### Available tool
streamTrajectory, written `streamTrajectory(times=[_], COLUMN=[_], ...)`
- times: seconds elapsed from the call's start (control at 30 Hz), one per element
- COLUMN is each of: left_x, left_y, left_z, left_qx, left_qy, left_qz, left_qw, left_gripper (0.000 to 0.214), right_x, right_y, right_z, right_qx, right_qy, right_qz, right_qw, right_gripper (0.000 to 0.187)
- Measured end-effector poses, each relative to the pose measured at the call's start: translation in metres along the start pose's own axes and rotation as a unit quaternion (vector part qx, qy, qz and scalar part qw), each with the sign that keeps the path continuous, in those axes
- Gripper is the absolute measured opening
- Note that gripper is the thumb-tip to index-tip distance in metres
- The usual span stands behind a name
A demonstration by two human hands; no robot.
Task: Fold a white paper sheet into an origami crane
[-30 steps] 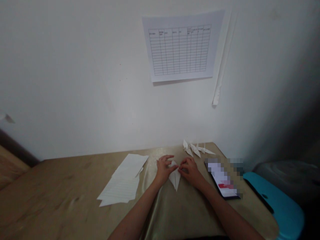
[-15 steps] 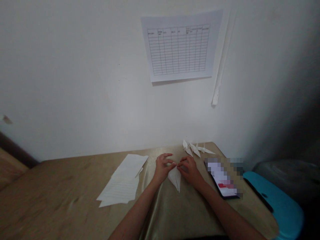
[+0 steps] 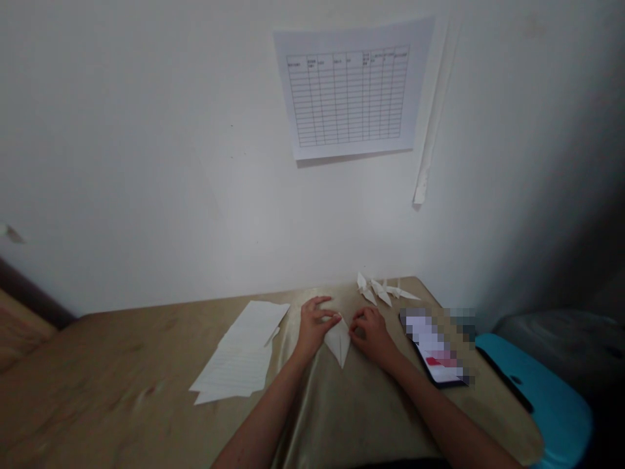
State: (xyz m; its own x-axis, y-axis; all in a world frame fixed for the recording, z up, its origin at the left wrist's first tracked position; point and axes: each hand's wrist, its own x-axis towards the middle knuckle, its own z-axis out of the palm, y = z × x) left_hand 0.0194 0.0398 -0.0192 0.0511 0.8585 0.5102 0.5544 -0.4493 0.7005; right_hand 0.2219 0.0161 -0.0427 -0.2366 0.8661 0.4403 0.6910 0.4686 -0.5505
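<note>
A white folded paper (image 3: 336, 344), shaped like a kite with a centre crease, lies on the table with its long point toward me. My left hand (image 3: 312, 326) pinches its upper left edge near the top between thumb and index finger, the other fingers raised. At its right edge, my right hand (image 3: 371, 332) is closed, with the thumb and fingertips on the paper's side corner. Behind the right hand sit several small folded paper cranes (image 3: 383, 293).
Loose white paper sheets (image 3: 239, 355) lie left of my hands. A phone (image 3: 434, 352) with a blurred screen is on the right. A turquoise case (image 3: 541, 397) stands beyond the table's (image 3: 146, 365) right edge. A printed chart (image 3: 351, 98) hangs on the wall.
The folded paper has shifted slightly left and away from me, and its point has swung left. My right fingers have moved from its top to its right edge.
</note>
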Motion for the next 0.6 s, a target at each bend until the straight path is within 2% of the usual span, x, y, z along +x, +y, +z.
streamTrajectory(times=[0.13,0.37,0.43,0.6], left_x=[-0.001,-0.005,-0.007,-0.008], left_y=[0.000,0.009,0.012,0.012], left_z=[0.003,0.009,0.010,0.012], left_qx=[0.011,0.063,0.064,0.057], left_qy=[-0.019,-0.094,-0.100,-0.085], left_qz=[-0.011,-0.079,-0.083,-0.080], left_qw=[1.000,0.991,0.989,0.992], left_gripper=[0.005,0.019,0.024,0.018], right_x=[0.000,-0.001,-0.001,0.000], right_y=[-0.001,0.001,0.002,0.002], right_z=[-0.002,0.000,0.001,0.001], right_qx=[-0.012,-0.007,-0.002,0.006], right_qy=[-0.007,0.012,0.017,0.017], right_qz=[-0.007,-0.023,-0.028,-0.023], right_qw=[1.000,1.000,0.999,1.000], right_gripper=[0.007,0.006,0.005,0.006])
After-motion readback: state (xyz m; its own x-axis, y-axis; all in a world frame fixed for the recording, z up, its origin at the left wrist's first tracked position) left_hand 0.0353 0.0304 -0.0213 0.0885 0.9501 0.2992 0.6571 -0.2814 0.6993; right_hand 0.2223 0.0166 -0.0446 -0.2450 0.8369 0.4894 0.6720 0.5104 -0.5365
